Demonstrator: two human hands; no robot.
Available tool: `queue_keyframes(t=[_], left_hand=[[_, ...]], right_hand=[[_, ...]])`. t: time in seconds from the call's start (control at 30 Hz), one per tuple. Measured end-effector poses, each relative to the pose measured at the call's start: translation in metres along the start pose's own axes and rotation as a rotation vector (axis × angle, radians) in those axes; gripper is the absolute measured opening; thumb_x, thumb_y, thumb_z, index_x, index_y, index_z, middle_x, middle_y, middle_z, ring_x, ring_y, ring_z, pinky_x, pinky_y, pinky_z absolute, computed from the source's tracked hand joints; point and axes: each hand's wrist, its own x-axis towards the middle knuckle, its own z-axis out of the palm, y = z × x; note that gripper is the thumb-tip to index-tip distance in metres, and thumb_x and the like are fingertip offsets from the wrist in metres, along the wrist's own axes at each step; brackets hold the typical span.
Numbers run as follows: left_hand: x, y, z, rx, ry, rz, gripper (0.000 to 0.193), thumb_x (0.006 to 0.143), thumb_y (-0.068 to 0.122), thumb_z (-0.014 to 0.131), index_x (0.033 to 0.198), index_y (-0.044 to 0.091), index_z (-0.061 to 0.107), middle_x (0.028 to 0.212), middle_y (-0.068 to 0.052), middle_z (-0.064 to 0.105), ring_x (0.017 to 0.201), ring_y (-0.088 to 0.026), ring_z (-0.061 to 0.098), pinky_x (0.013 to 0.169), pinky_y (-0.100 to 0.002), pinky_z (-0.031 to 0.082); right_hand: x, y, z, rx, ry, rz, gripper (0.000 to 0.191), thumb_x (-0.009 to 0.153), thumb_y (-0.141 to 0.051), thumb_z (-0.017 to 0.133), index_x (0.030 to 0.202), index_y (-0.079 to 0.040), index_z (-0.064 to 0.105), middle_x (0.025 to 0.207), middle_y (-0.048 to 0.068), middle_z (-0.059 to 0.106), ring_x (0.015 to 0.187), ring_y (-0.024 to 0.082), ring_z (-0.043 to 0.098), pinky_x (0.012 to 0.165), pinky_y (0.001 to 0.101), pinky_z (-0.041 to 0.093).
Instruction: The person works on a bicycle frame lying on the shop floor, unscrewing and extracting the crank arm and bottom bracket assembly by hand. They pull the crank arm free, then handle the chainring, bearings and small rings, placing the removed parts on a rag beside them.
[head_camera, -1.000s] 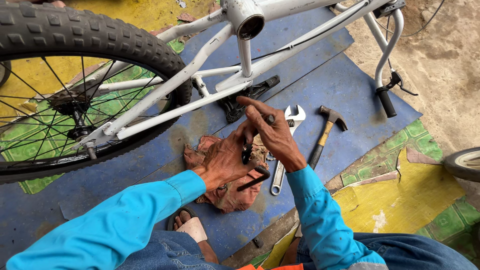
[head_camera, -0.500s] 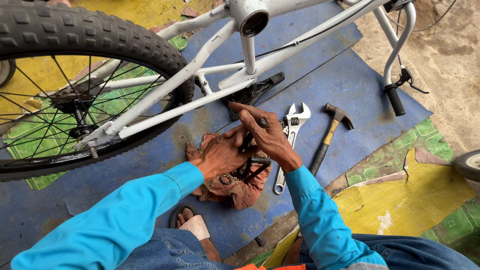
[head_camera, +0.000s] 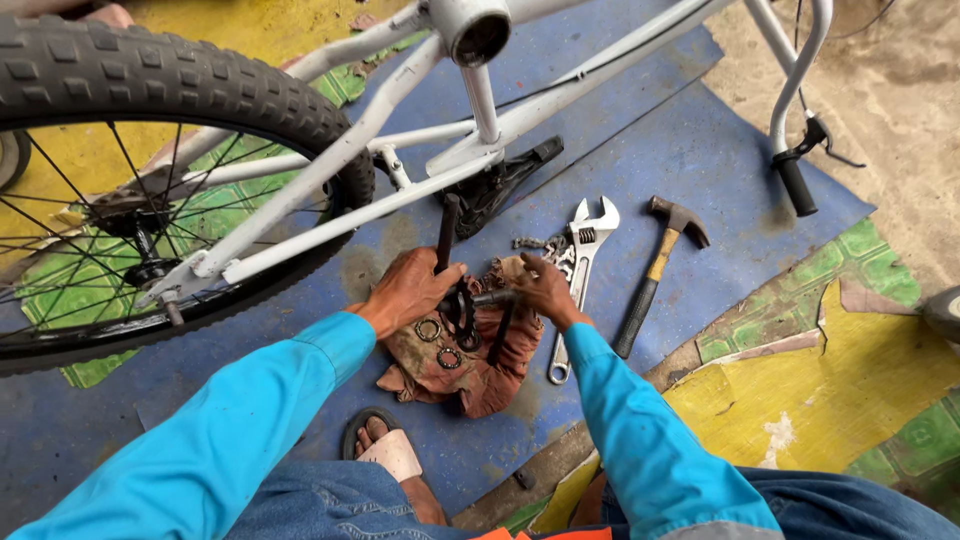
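Both forearms, in blue sleeves, reach forward over a brown rag (head_camera: 470, 365) on the blue mat (head_camera: 700, 160). The left hand (head_camera: 410, 290), knuckles up, is closed round a black crank arm (head_camera: 447, 232) standing nearly upright. The right hand (head_camera: 543, 290) pinches the dark spindle (head_camera: 492, 297) at the crank's base. Two bearing rings (head_camera: 438, 343) lie on the rag; an adjustable wrench (head_camera: 578, 262) and hammer (head_camera: 660, 270) lie just right.

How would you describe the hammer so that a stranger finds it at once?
Start at the blue mat under the white bicycle frame. Right of the adjustable wrench lies the hammer, touched by neither hand. Only it has a yellow-and-black handle and a dark claw head.
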Motion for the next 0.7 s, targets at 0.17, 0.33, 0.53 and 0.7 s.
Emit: queue_keyframes(t=[0.17,0.33,0.53,0.7], left_hand=[[0.002,-0.007,0.009,-0.016,0.030,0.009,0.051,0.096,0.040,0.067,0.069,-0.003,0.057,0.059,-0.021,0.056,0.054,-0.034,0.051,0.058,-0.050,0.045],[0.002,-0.004,0.008,-0.188,0.052,-0.041,0.046,0.096,0.034,0.068,0.070,-0.004,0.058,0.058,-0.014,0.057,0.056,-0.021,0.049,0.055,-0.046,0.045],[0.002,-0.006,0.014,-0.171,0.100,-0.082,0.044,0.096,0.032,0.068,0.070,-0.003,0.061,0.054,-0.015,0.054,0.051,-0.021,0.050,0.054,-0.045,0.043],[0.004,-0.008,0.017,-0.210,0.065,-0.102,0.047,0.097,0.030,0.067,0.064,-0.001,0.055,0.052,-0.009,0.051,0.048,-0.019,0.048,0.049,-0.045,0.041]], right_hand=[[-0.013,0.011,0.009,-0.150,-0.022,-0.009,0.035,0.089,-0.028,0.066,0.115,-0.009,0.078,0.097,0.022,0.075,0.092,0.040,0.073,0.085,0.0468,0.058],[-0.014,0.013,-0.006,0.059,-0.062,0.153,0.032,0.093,-0.033,0.071,0.099,-0.003,0.078,0.082,0.011,0.075,0.079,0.027,0.074,0.075,0.0405,0.056],[-0.029,0.023,-0.027,0.910,-0.405,0.419,0.009,0.088,-0.013,0.062,0.091,-0.006,0.067,0.086,0.004,0.071,0.083,0.013,0.073,0.072,0.0301,0.060],[-0.040,0.010,-0.009,0.819,-0.391,0.279,0.020,0.096,-0.023,0.072,0.097,-0.005,0.065,0.091,0.006,0.072,0.082,0.016,0.068,0.071,0.0330,0.057]])
